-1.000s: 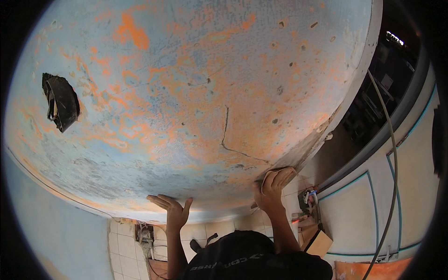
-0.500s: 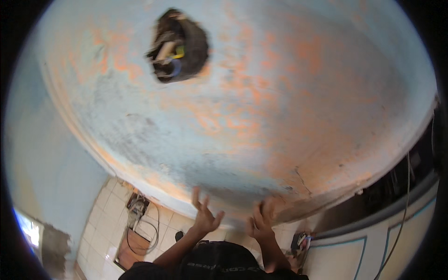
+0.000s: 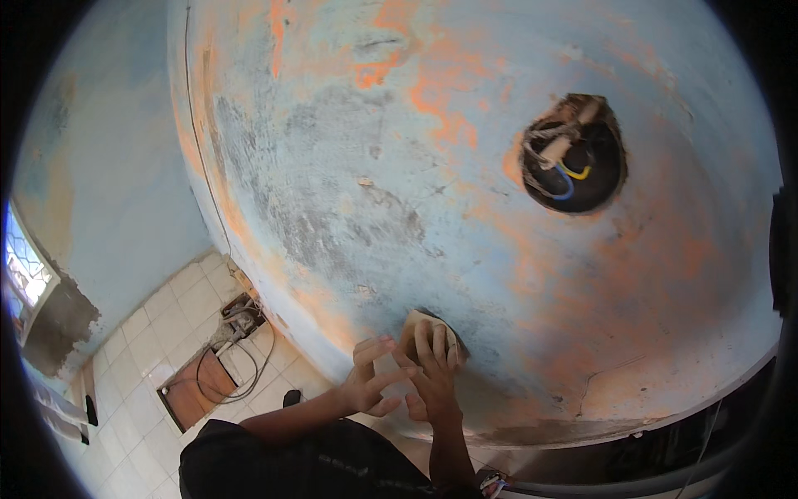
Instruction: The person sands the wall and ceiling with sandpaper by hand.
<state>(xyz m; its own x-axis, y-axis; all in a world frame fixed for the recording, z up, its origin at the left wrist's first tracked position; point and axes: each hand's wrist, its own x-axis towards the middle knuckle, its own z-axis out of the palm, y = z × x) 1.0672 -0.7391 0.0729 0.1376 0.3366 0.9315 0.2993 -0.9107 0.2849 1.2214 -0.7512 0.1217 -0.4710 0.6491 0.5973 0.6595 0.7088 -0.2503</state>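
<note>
A pale blue wall [image 3: 357, 241] with orange and grey worn patches fills most of the view. Low on it, my right hand [image 3: 434, 374] presses a tan, slightly curled piece of sandpaper [image 3: 455, 341] against the surface, fingers laid over it. Just left of that, my left hand [image 3: 370, 382] is raised with fingers apart and partly bent, its fingertips near the right hand and the sandpaper. Nothing shows in the left hand. The side of the sandpaper against the wall is hidden.
At the upper right, a rough hole [image 3: 582, 158] in the wall exposes blue and yellow wires. On the tiled floor [image 3: 133, 358] at left lie a brown board [image 3: 198, 391] and a looped dark cable [image 3: 270, 353]. A window [image 3: 27, 258] sits at the far left.
My view has swung left, so the wall hole now appears farther right. My hands, earlier apart and blurred, have come close together, the right one now on the wall with the sandpaper.
</note>
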